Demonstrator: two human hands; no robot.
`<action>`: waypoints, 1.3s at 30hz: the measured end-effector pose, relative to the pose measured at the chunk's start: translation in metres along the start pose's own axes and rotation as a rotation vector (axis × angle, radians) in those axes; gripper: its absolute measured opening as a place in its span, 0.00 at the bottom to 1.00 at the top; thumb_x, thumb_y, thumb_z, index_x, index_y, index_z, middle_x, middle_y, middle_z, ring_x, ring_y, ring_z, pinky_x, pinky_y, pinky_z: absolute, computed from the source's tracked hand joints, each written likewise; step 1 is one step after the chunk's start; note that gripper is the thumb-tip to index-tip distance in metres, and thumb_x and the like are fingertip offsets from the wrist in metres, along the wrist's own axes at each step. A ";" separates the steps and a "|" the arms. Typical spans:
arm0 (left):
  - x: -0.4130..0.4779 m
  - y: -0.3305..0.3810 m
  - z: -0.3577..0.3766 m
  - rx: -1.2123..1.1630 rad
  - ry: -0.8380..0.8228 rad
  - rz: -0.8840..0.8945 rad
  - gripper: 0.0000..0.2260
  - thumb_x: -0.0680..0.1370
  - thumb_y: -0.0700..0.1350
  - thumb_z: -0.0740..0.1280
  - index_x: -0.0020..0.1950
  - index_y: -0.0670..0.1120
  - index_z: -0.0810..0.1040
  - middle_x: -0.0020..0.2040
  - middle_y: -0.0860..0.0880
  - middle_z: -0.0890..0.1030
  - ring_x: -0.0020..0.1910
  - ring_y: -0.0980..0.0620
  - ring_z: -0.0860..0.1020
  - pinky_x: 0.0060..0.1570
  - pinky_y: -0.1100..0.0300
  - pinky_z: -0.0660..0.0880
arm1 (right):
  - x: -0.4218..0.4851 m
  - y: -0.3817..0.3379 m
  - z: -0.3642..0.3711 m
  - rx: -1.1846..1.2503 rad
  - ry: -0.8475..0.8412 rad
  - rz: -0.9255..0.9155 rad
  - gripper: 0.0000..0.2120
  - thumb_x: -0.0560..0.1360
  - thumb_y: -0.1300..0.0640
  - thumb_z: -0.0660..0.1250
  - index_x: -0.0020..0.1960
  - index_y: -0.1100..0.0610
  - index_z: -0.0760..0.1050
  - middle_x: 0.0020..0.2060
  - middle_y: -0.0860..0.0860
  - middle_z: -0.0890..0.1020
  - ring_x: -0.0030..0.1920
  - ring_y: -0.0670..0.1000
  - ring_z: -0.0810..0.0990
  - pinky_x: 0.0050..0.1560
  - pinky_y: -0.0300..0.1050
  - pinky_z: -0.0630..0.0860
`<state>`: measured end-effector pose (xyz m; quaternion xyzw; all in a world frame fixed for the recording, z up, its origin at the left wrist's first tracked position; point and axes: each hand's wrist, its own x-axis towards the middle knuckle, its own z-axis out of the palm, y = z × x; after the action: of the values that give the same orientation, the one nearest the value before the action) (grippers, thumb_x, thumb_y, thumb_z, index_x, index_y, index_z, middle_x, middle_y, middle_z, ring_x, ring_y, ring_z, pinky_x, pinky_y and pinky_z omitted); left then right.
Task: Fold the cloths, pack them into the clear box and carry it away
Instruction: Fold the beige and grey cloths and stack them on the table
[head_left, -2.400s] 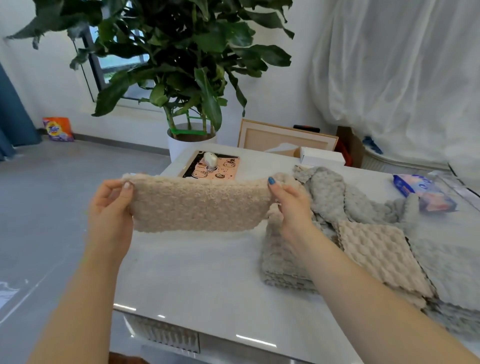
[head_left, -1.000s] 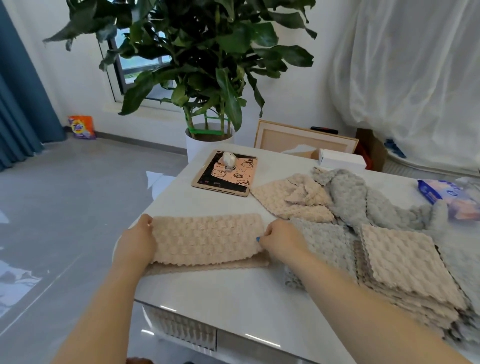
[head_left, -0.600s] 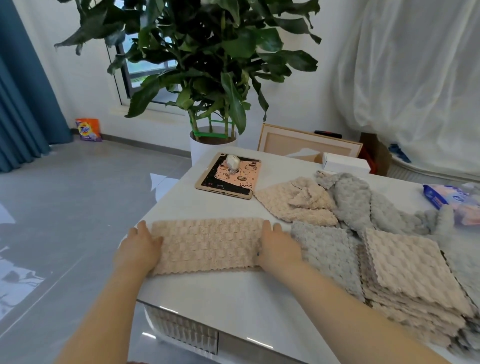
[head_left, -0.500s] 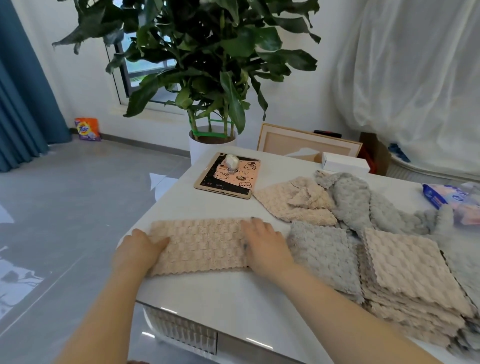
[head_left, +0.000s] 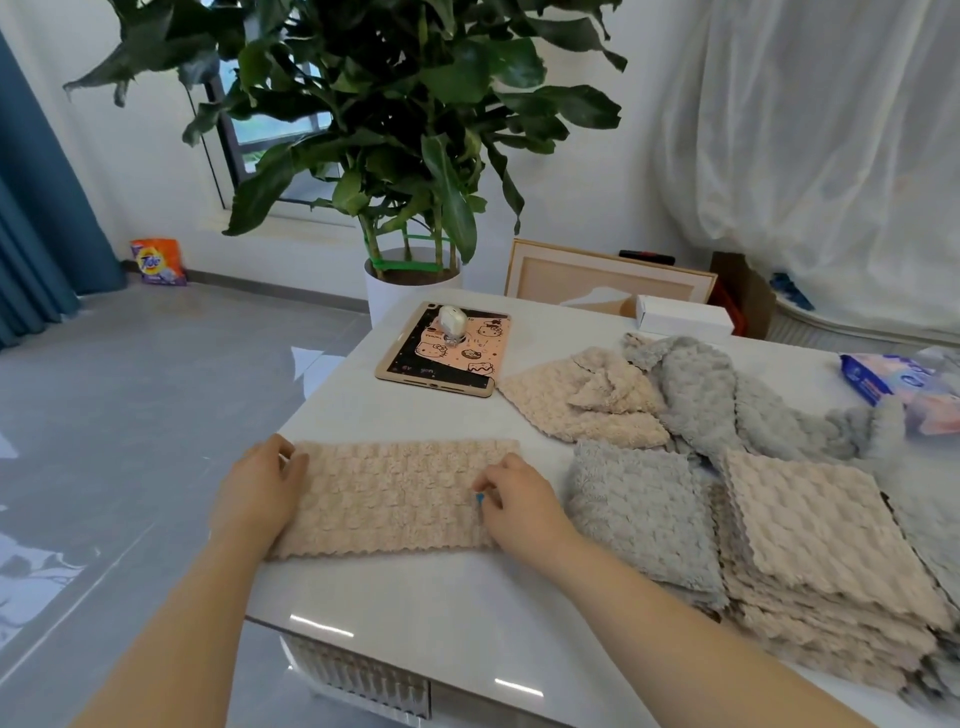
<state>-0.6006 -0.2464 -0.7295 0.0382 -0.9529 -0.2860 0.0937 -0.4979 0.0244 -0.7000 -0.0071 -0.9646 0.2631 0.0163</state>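
A: Left hand (head_left: 257, 493) lies flat, pressing the left end of the beige cloth (head_left: 395, 499). Right hand (head_left: 517, 501)?
B: Flat half a second ago. Now its fingers curl, pinching the right end. The cloth lies as a long strip on the worktop (head_left: 415, 597), beside the folded stack (head_left: 810, 551).
A: Meaning?
B: Smoothing likely done, cross-fold next. No clear box in view.

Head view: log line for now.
beige cloth: folded strip on table | left hand: rests on left end | right hand: on right end, grip unclear | clear box: unseen
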 end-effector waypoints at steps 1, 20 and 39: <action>0.001 0.000 0.001 -0.042 0.009 0.016 0.06 0.80 0.50 0.62 0.47 0.48 0.73 0.48 0.47 0.76 0.43 0.46 0.74 0.43 0.54 0.70 | 0.001 0.000 0.001 0.032 0.023 -0.006 0.13 0.75 0.65 0.58 0.55 0.58 0.78 0.50 0.52 0.74 0.51 0.53 0.75 0.55 0.46 0.73; -0.001 0.033 -0.015 -0.030 -0.302 -0.317 0.38 0.73 0.52 0.73 0.72 0.39 0.55 0.64 0.36 0.72 0.62 0.37 0.72 0.55 0.47 0.70 | -0.010 0.005 0.017 -0.362 -0.059 -0.147 0.21 0.81 0.49 0.52 0.73 0.46 0.60 0.73 0.50 0.61 0.72 0.55 0.58 0.63 0.56 0.57; -0.059 0.135 -0.032 -0.756 -0.696 0.001 0.10 0.81 0.43 0.63 0.61 0.50 0.76 0.50 0.45 0.83 0.43 0.50 0.83 0.44 0.60 0.80 | 0.008 0.001 -0.037 0.980 -0.190 0.618 0.23 0.75 0.41 0.65 0.55 0.61 0.76 0.38 0.55 0.82 0.34 0.53 0.80 0.37 0.45 0.78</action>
<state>-0.5388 -0.1435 -0.6376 -0.0964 -0.7578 -0.6061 -0.2218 -0.5046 0.0447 -0.6682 -0.2559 -0.6811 0.6703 -0.1463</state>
